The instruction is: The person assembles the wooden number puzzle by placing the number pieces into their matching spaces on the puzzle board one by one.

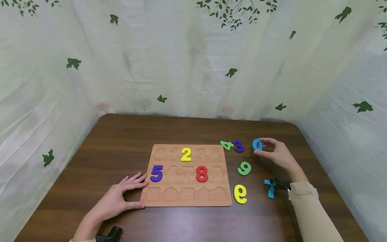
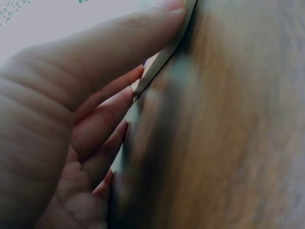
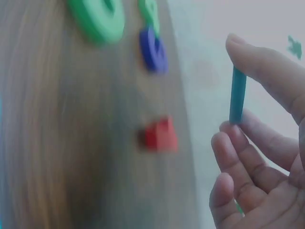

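Observation:
My right hand (image 1: 279,154) pinches a blue number 0 (image 1: 257,145) between thumb and fingertips, above the table at the right. Edge-on, the blue 0 (image 3: 238,95) shows as a thin bar in the right wrist view. A small red piece (image 3: 161,135) lies on the table near it, mostly hidden in the head view. My left hand (image 1: 116,198) touches the left edge of a wooden number board (image 1: 187,198), fingers extended and thumb at the near corner. On the board sit a yellow 2 (image 1: 186,154), a purple 5 (image 1: 156,173) and a red 8 (image 1: 202,173).
Right of the board lie a green 4 (image 1: 226,145), a purple 3 (image 1: 238,146), a green 9 (image 1: 244,168) and a yellow curved number (image 1: 240,194). A blue piece (image 1: 270,191) is partly covered by the right wrist's black strap (image 1: 281,185). Fabric curtains (image 1: 181,67) surround the table.

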`<state>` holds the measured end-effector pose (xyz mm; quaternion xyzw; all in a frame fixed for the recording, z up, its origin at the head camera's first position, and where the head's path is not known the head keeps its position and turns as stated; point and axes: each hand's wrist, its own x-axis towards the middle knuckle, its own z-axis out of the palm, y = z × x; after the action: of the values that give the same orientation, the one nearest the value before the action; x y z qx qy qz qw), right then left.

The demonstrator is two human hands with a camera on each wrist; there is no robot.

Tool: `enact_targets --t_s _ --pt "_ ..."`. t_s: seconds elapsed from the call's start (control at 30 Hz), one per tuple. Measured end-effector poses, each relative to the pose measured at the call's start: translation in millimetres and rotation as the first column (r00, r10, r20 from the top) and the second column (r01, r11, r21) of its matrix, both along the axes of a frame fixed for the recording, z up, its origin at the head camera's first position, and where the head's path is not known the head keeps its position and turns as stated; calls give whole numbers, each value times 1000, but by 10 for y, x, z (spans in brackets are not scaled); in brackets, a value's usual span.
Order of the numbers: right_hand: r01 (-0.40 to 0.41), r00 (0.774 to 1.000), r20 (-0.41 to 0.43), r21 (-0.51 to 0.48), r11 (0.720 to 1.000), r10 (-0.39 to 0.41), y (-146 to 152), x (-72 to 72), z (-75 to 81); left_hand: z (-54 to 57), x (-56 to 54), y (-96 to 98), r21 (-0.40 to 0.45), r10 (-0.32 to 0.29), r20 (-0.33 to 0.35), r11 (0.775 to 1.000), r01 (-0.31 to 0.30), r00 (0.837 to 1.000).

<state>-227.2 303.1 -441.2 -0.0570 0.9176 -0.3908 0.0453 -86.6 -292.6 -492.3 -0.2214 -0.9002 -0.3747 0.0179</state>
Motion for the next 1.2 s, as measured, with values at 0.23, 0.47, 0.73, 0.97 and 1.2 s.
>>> enact_targets --t_s 0.23,0.47,0.73,0.97,1.2 --pt "-36 999 -1 -63 997 36 -428 -90 67 4 -4 -8 -14 12 24 1000 -11 1000" --pt "-77 996 -46 -65 995 74 -861 -175 82 -8 -11 -13 -16 13 24 1000 -13 1000" --pt "-130 991 -50 -91 987 126 -1322 -225 114 19 -16 -11 -20 11 39 1000 -11 999" --pt "-155 987 -45 -80 985 152 -1654 -291 60 21 -17 -14 -19 8 31 1000 -8 999" --pt "-203 979 -45 -61 977 201 -1947 -339 77 27 -25 -10 -28 11 34 1000 -10 999"
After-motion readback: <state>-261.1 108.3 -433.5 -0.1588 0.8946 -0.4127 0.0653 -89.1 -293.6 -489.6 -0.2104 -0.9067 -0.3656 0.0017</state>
